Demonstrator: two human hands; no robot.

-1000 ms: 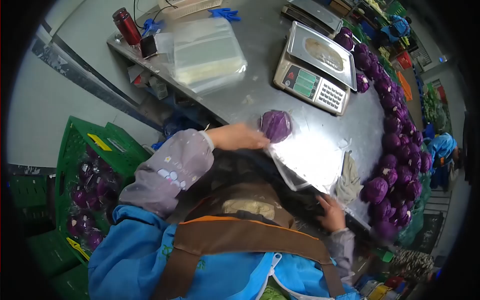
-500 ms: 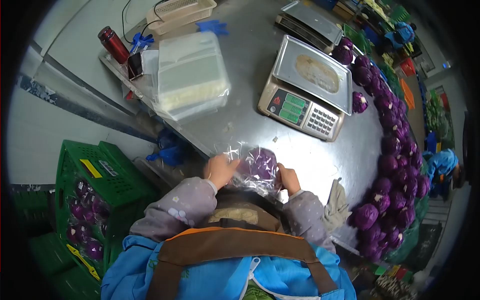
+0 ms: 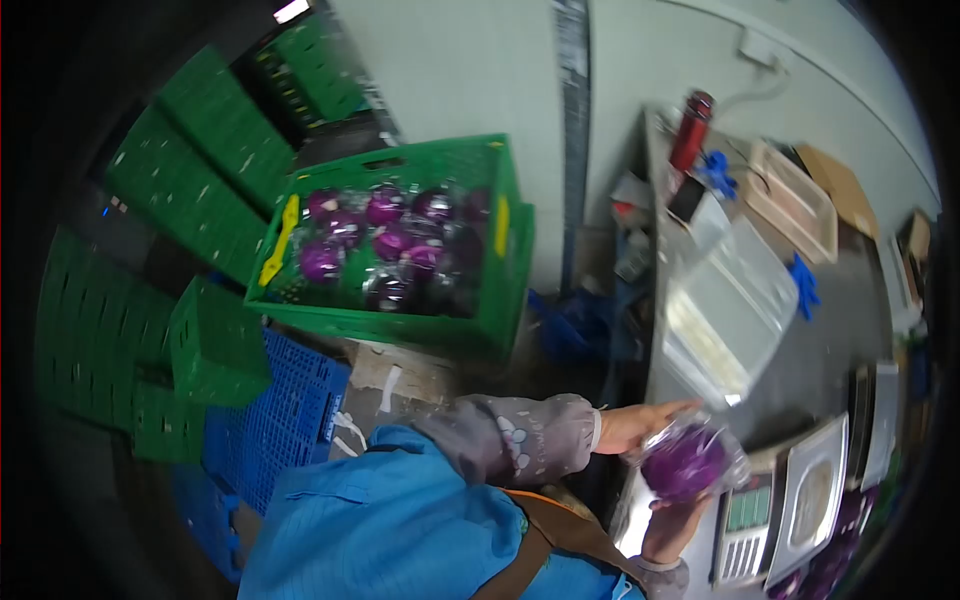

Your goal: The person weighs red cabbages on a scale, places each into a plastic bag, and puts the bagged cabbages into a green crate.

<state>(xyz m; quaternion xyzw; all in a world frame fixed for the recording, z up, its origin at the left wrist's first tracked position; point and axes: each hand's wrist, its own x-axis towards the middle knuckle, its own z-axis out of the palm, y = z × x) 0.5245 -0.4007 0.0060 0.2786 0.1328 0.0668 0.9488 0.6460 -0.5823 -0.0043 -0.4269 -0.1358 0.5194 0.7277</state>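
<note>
A purple cabbage (image 3: 685,462) in a clear plastic bag is held between my two hands at the near edge of the metal table. My left hand (image 3: 635,426) grips the bag at its upper left side. Below the cabbage, my right hand (image 3: 674,527) has its fingers closed on the bag's lower side. Just beyond lies a stack of clear plastic bags (image 3: 728,310), and a scale (image 3: 745,520) stands to the right. A green crate (image 3: 400,325) on the left holds several bagged purple cabbages (image 3: 390,241).
A red flask (image 3: 691,131), a beige basket (image 3: 795,200) and blue gloves (image 3: 803,285) lie on the table (image 3: 850,330). Stacked green crates (image 3: 185,190) and a blue pallet (image 3: 280,410) are at the left. More cabbages (image 3: 835,560) are at the lower right.
The view has swung left toward the green crates. Both hands have moved with the bagged cabbage, which now appears tightly wrapped and farther right in the view.
</note>
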